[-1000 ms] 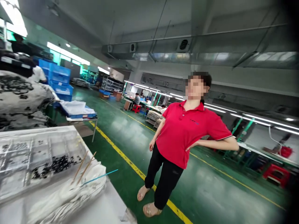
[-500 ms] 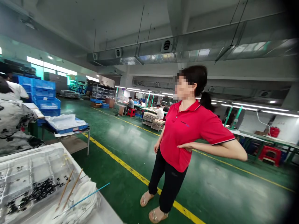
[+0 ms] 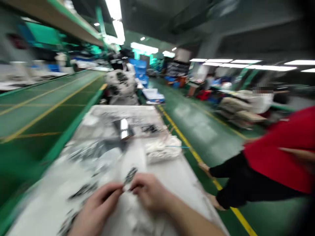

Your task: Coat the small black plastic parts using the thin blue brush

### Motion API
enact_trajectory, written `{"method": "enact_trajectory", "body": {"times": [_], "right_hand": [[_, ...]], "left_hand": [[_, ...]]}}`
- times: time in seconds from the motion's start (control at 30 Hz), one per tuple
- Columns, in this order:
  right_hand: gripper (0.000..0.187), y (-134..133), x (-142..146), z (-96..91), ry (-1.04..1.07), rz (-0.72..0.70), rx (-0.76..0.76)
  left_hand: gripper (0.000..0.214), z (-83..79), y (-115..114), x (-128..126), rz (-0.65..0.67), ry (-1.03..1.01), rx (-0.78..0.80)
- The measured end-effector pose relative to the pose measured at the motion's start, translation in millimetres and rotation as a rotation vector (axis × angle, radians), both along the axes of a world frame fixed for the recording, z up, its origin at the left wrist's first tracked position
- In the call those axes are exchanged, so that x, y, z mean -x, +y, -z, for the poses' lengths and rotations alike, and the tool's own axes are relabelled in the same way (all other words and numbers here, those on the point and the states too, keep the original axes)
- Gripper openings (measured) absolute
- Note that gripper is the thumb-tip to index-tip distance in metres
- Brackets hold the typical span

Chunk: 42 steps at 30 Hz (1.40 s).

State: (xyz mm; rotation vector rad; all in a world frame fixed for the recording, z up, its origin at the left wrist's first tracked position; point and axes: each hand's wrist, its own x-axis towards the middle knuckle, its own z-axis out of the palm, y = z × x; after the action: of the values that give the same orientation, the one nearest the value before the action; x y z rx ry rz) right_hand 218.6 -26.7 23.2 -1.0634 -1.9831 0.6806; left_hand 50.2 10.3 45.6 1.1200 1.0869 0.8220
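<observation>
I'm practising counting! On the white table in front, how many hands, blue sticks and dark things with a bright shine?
Hands: 2, left hand and right hand
Blue stick: 1
Dark shiny thing: 1
Total: 4

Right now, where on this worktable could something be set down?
The barest patch of the white table lies between the white bundle, the right hand and the table's right edge. The left side, around the left hand, is crowded with blurred black pieces; so is the far end.

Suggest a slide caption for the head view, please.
Left hand and right hand nearly meet over a white-topped worktable beside blurred black pieces.
</observation>
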Motion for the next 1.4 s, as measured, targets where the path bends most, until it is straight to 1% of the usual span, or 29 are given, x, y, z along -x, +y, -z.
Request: {"method": "enact_trajectory", "body": {"times": [0.07,0.13,0.17,0.23,0.27,0.33,0.4,0.43,0.5,0.57,0.6,0.63,0.67,0.7,0.73,0.77,0.8,0.87,0.97,1.03,1.1,1.17,1.23,1.3,1.4], "right_hand": [[0.017,10,15,27.3,0.139,-0.013,0.044],[0.010,14,18,42.7,0.186,-0.021,0.099],[0.009,13,16,44.6,0.194,-0.015,0.115],[0.010,7,10,36.8,0.188,0.030,0.122],[0.012,3,7,28.0,0.177,0.067,0.113],[0.017,-1,0,3.6,0.137,0.158,0.071],[0.020,4,-9,-27.5,0.077,0.274,0.007],[0.020,11,-14,-44.7,0.044,0.349,-0.028],[0.022,36,-25,-79.0,-0.021,0.525,-0.097],[0.022,70,-35,-106.6,-0.095,0.692,-0.146],[0.020,89,-39,-115.7,-0.137,0.748,-0.147],[0.016,106,-42,-120.7,-0.176,0.790,-0.132],[0.013,120,-44,-121.8,-0.210,0.821,-0.106],[0.012,130,-45,-118.9,-0.235,0.850,-0.075],[0.013,133,-45,-112.6,-0.252,0.877,-0.043],[0.015,129,-45,-103.6,-0.261,0.901,-0.014],[0.016,118,-46,-92.7,-0.264,0.924,0.013],[0.016,78,-51,-68.6,-0.252,0.970,0.071],[0.014,0,-67,-38.0,-0.164,1.067,0.195],[0.015,-41,-83,-26.0,-0.038,1.185,0.281],[0.017,-64,-101,-19.9,0.135,1.303,0.357],[0.021,-66,-119,-16.9,0.337,1.370,0.416],[0.024,-53,-134,-14.8,0.545,1.371,0.458],[0.028,-32,-143,-11.9,0.737,1.325,0.484],[0.033,0,-147,-5.8,0.969,1.221,0.492]], "left_hand": [[0.032,26.9,2,39,0.014,0.022,0.078],[0.031,45.3,2,60,0.042,-0.025,0.132],[0.033,50.5,1,64,0.050,-0.069,0.148],[0.035,53.2,1,64,0.041,-0.150,0.160],[0.035,52.0,1,62,0.031,-0.188,0.156],[0.036,48.6,1,57,0.019,-0.256,0.144],[0.037,47.3,2,55,0.034,-0.307,0.135],[0.038,47.7,2,54,0.054,-0.324,0.132],[0.040,49.7,2,53,0.101,-0.338,0.123],[0.042,51.6,0,51,0.147,-0.341,0.114],[0.044,52.3,-1,51,0.167,-0.341,0.109],[0.045,52.7,-2,51,0.182,-0.341,0.104],[0.046,53.0,-3,51,0.193,-0.342,0.099],[0.047,53.1,-3,51,0.200,-0.342,0.094],[0.048,53.2,-4,51,0.203,-0.344,0.092],[0.048,53.4,-4,51,0.202,-0.347,0.090],[0.048,53.7,-4,50,0.199,-0.351,0.090],[0.045,54.6,-4,50,0.194,-0.360,0.094],[0.040,55.3,-5,49,0.198,-0.366,0.105],[0.038,54.1,-7,48,0.203,-0.364,0.111],[0.036,51.4,-9,48,0.208,-0.357,0.109],[0.034,48.1,-9,48,0.216,-0.341,0.101],[0.035,45.5,-9,48,0.217,-0.318,0.092],[0.039,44.2,-8,48,0.209,-0.287,0.090],[0.048,43.2,-7,48,0.182,-0.229,0.101]]}}
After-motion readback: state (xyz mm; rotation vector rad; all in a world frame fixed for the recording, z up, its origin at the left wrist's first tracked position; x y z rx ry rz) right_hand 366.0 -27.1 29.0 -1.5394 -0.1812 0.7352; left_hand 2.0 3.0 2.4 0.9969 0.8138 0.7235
